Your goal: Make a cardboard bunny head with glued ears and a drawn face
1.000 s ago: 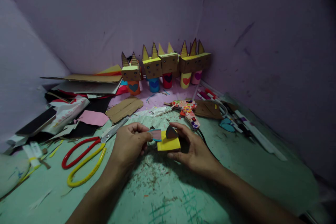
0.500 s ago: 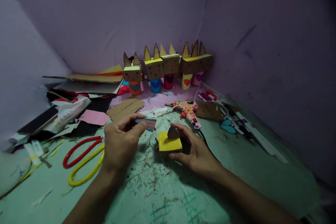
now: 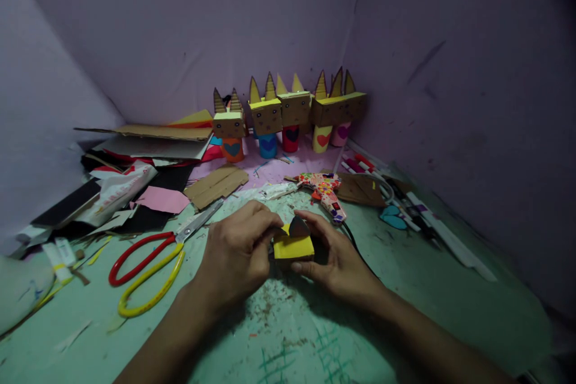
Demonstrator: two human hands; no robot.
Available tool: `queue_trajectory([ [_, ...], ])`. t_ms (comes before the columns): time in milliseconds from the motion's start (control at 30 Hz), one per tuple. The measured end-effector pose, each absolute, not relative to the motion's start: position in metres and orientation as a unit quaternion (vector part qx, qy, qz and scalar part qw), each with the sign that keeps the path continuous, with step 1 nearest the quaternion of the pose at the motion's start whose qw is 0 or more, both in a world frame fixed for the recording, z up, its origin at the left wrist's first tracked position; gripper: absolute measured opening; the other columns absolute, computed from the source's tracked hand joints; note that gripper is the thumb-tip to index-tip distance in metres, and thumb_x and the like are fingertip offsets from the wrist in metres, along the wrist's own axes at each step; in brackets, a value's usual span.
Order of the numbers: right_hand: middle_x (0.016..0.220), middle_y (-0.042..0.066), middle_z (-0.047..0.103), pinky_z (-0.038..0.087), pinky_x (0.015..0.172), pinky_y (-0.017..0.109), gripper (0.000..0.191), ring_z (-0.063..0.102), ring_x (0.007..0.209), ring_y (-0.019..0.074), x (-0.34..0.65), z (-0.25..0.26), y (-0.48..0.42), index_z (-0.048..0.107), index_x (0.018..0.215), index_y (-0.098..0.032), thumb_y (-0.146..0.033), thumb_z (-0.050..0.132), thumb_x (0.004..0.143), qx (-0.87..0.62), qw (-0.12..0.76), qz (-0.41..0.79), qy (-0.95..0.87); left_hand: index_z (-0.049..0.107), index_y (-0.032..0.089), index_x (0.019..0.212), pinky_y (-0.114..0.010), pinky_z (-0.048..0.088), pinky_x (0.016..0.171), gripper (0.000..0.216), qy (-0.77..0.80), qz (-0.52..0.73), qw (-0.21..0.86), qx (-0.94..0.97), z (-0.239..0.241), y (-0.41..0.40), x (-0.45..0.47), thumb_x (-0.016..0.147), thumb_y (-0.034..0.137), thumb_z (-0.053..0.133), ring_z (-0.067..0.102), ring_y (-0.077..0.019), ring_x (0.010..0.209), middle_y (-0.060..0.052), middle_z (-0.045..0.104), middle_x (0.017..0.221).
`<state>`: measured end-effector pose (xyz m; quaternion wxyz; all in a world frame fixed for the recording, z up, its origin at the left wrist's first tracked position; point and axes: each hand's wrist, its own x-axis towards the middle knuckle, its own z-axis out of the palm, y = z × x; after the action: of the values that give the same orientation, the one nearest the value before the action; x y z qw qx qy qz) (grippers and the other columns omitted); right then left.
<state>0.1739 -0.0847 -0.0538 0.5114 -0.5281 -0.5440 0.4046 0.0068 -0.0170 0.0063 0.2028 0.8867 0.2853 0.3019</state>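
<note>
My right hand (image 3: 335, 258) grips a small cardboard box (image 3: 293, 248) with a yellow top, thumb at the front and fingers behind. A dark, pointed ear-shaped piece (image 3: 299, 227) stands on the top's right side. From the left, my left hand (image 3: 240, 246) is closed in a pinch at the far left of the top. A second dark card piece (image 3: 279, 231) shows partly at its fingertips; the fingers cover the rest. Whether it touches the box I cannot tell.
Red-and-yellow-handled scissors (image 3: 173, 264) lie left. A flower-patterned glue gun (image 3: 323, 192) with a black cord lies behind my hands. Several box-headed figures (image 3: 265, 117) line the back wall. Cardboard sheets (image 3: 166, 133) are piled left; markers (image 3: 357, 163) lie right.
My left hand has moved right with its card piece, from apart from the box to the left of its yellow top. My right hand keeps the box nearly in place.
</note>
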Motion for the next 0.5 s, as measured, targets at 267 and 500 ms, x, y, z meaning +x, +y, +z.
queue_trajectory([
  [267, 0.113, 0.011, 0.062, 0.046, 0.09, 0.045, 0.069, 0.056, 0.11, 0.0334, 0.175, -0.056, -0.085, 0.043, 0.128, -0.022, -0.024, 0.074, 0.066, -0.516, 0.509, 0.414, -0.55, 0.06, 0.018, 0.081, -0.03, 0.041, 0.063, 0.02, 0.306, 0.224, 0.15, 0.913, 0.014, -0.017, 0.009, 0.077, 0.008, 0.044, 0.059, -0.0188, 0.072, -0.005, 0.063, 0.08],
  [500, 0.117, 0.011, 0.061, 0.046, 0.09, 0.044, 0.067, 0.056, 0.111, 0.0323, 0.175, -0.058, -0.085, 0.043, 0.126, -0.023, -0.024, 0.074, 0.066, -0.516, 0.512, 0.416, -0.546, 0.061, 0.019, 0.08, -0.031, 0.041, 0.064, 0.019, 0.343, 0.212, 0.15, 0.903, 0.018, -0.02, 0.014, 0.075, 0.009, 0.046, 0.06, -0.0197, 0.073, -0.005, 0.066, 0.082],
])
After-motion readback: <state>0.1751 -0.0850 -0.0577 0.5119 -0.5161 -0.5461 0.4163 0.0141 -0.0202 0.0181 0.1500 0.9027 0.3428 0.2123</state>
